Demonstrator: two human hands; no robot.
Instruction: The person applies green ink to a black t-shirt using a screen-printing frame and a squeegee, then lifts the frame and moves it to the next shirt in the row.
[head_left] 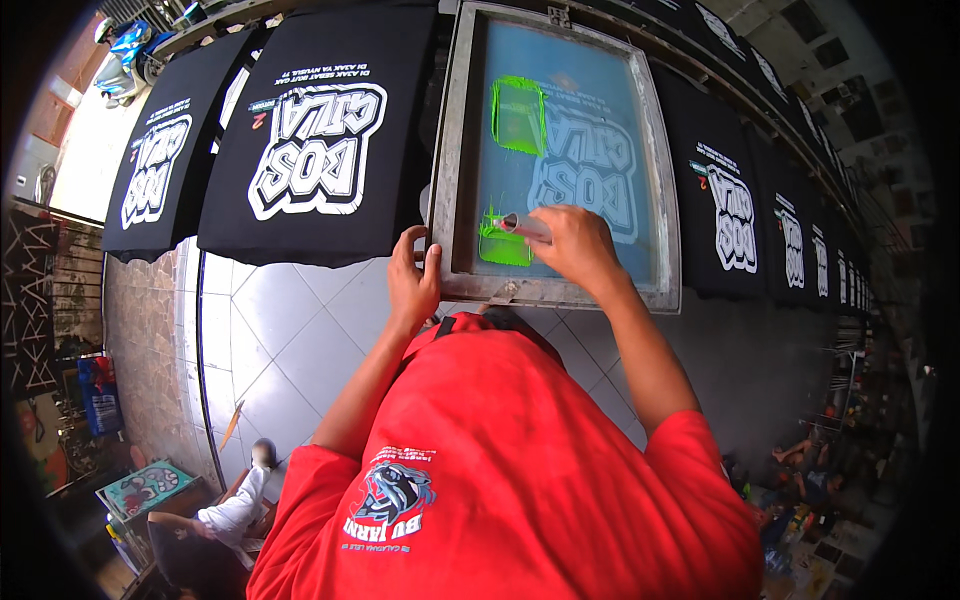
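A metal-framed printing screen [662, 180] with translucent blue mesh lies over a black shirt, whose white lettering shows through. Two bright green patches, one upper [518, 110] and one lower [505, 252], are on the screen's left half. My left hand [412, 280] has its fingers curled on the frame's left bar, near the lower corner. In my right hand [575, 245] is a small squeegee [522, 226] with a pale handle, held at the lower green patch; the fingers partly hide it.
Black printed shirts lie in rows left [230, 160] and right [710, 140] along the rail. A blue scooter [130, 55] stands at top left. At lower left, a person in white [225, 515] is beside a box with a teal panel [150, 485]. Below is tiled floor [280, 330].
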